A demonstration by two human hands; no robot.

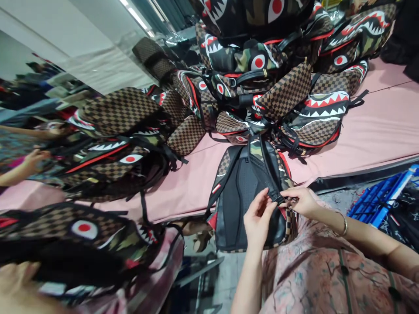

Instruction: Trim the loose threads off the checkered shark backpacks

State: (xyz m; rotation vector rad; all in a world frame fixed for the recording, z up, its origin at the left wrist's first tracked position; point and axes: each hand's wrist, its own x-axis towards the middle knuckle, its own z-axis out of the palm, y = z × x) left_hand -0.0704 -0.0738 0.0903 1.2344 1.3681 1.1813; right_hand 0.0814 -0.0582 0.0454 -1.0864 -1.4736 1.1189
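Black strap (257, 169) with a buckle (276, 199) near its end, between both hands; pinched between thumb and fingertips of the left hand (260, 214), other fingers loosely curled; pinched also by the right hand (301, 201), nearly closed, fingertips partly hidden; beneath, the backpack (227, 196), padded back facing outward, top at the edge of the pink table (201, 172), bottom beside a floral dress (321, 279); on the right wrist, a bracelet (345, 223); beyond, heaped bags (294, 89) with checks and shark teeth; at left, another bag (55, 229), a co-worker's blurred hand (16, 279) just beside it; at right, blue bars (389, 198).
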